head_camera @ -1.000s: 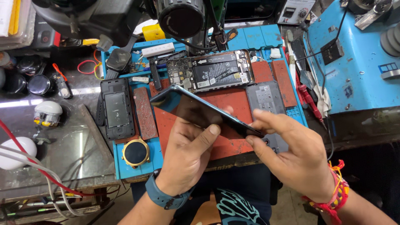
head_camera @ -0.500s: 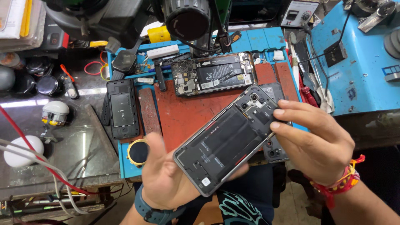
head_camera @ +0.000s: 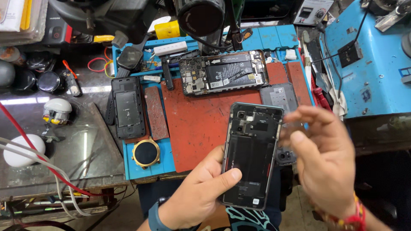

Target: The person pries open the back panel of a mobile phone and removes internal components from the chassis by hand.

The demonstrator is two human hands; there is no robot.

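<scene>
We hold a back cover point(head_camera: 251, 156) in our left hand point(head_camera: 201, 194), its dark inner side turned up toward us, above the near edge of the red mat point(head_camera: 199, 124). The left thumb lies across its lower left edge and the fingers grasp it from beneath. Our right hand point(head_camera: 325, 164) hangs just beside the cover's right edge, blurred, fingers point(head_camera: 310, 115) spread and released, holding nothing; whether they touch the cover we cannot tell. On the surface beyond, an opened phone point(head_camera: 223, 72) lies at the far edge of the mat, its board and battery showing. A grey panel point(head_camera: 279, 96) lies to the right of the mat, a black phone point(head_camera: 127, 107) to the left on the blue mat point(head_camera: 274, 38), and a round gold-rimmed part point(head_camera: 146, 152) sits near it.
</scene>
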